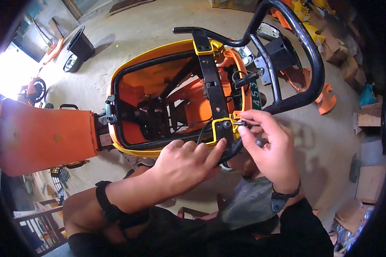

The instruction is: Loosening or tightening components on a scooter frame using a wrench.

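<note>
My right hand (pixel 270 145) pinches a small metal bolt (pixel 239 123) between thumb and fingers. The bolt points at the yellow-edged corner bracket (pixel 221 128) of an orange and yellow seat body. Another small dark cylindrical piece (pixel 260 143) shows within this hand. My left hand (pixel 186 160) lies over the near yellow rim with its fingers curled. One of its fingers reaches toward the black crossbar (pixel 214 85) just below a bolt head (pixel 226 124). What the curled fingers hold, if anything, is hidden.
A thick black tubular handle (pixel 315 55) curves off the body's right side. An orange cover (pixel 47 137) extends to the left. A black bin-like part (pixel 80 45) stands on the floor behind, and cardboard boxes (pixel 349 68) line the right.
</note>
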Available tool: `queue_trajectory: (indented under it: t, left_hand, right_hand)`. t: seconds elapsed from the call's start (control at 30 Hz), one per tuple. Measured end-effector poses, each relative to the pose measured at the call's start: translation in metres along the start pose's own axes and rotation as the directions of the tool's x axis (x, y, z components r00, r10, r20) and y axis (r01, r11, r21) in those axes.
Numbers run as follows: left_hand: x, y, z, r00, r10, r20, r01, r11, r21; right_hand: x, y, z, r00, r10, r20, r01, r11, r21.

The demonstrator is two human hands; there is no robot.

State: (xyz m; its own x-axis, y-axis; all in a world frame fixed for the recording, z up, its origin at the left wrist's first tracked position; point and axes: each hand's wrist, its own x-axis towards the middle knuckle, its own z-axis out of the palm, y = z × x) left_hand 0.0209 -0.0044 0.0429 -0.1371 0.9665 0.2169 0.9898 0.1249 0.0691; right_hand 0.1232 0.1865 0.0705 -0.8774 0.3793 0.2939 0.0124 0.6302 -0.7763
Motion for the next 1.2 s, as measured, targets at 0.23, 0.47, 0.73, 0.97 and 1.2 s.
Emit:
queue_trajectory:
  t: [0.23, 0.47, 0.73, 0.97, 1.2]
  left_hand:
    - [0.003, 0.001, 0.003, 0.995, 0.021, 0.099, -0.020, 1.000, -0.012]
    - [0.016, 0.003, -0.009, 0.952, 0.011, 0.307, 0.019, 0.995, -0.096]
    - [0.020, 0.001, -0.017, 0.943, 0.047, 0.328, -0.017, 0.996, -0.093]
    - [0.017, -0.001, -0.011, 0.954, 0.054, 0.295, -0.022, 0.993, -0.112]
    - [0.016, -0.001, -0.006, 0.962, 0.092, 0.256, -0.053, 0.987, -0.154]
  right_hand:
    - [0.010, 0.010, 0.007, 0.976, -0.179, 0.121, 0.190, 0.978, -0.091]
    - [0.017, 0.009, 0.015, 0.963, -0.182, 0.199, 0.214, 0.965, -0.153]
    - [0.024, 0.000, 0.018, 0.917, -0.257, 0.304, 0.349, 0.888, -0.301]
    - [0.027, -0.018, 0.018, 0.910, -0.222, 0.351, 0.373, 0.809, -0.455]
    - [0.019, -0.014, 0.023, 0.903, -0.255, 0.345, 0.398, 0.799, -0.451]
